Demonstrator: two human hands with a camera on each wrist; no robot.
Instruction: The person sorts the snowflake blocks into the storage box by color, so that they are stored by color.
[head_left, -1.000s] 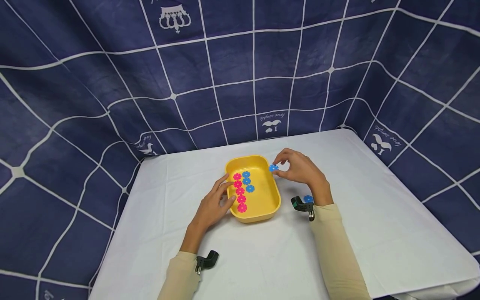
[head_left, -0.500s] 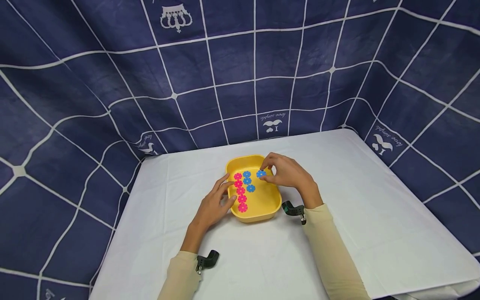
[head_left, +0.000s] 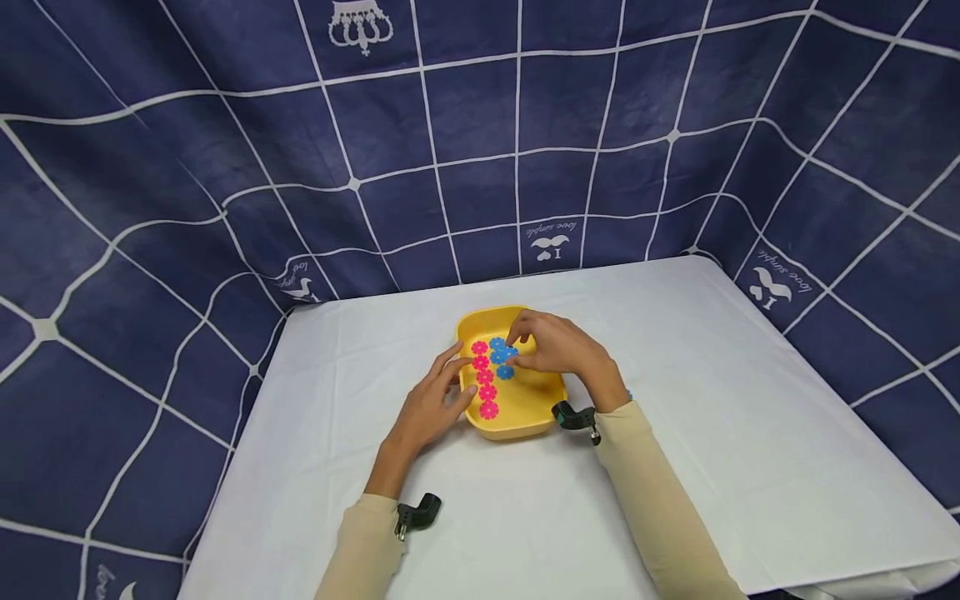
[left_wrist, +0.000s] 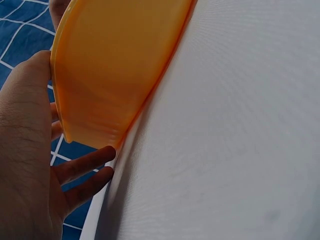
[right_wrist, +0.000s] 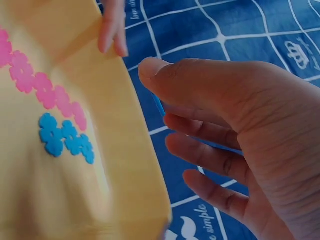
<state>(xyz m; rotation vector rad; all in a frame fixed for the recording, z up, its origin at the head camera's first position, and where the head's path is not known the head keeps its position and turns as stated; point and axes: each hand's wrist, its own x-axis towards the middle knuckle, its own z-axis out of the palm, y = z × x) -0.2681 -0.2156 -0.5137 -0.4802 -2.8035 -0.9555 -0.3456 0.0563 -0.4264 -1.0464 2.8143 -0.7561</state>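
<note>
My right hand (head_left: 561, 343) pinches a blue flower-shaped piece (head_left: 512, 353) between thumb and fingers, over the yellow tray (head_left: 517, 432). In the head view this piece overlaps the short column of blue flower pieces (head_left: 506, 373); a thin blue edge (right_wrist: 159, 106) of it shows behind the thumb in the right wrist view. Left of the blue column runs a line of several pink flower pieces (head_left: 487, 392). My left hand (head_left: 427, 410) holds the tray's left side, thumb and index finger over the rim, lower fingers (left_wrist: 87, 165) by the outer wall.
Another blue piece (head_left: 629, 394) lies on the white-covered table (head_left: 495, 517), mostly hidden behind the right wrist. A blue curtain with white lines (head_left: 480, 200) surrounds the table's back and sides. Each wrist wears a black camera mount (head_left: 576, 416).
My right hand has carried the blue flower piece leftward, from outside the tray's right rim to the blue column inside. The left hand has kept its place on the tray.
</note>
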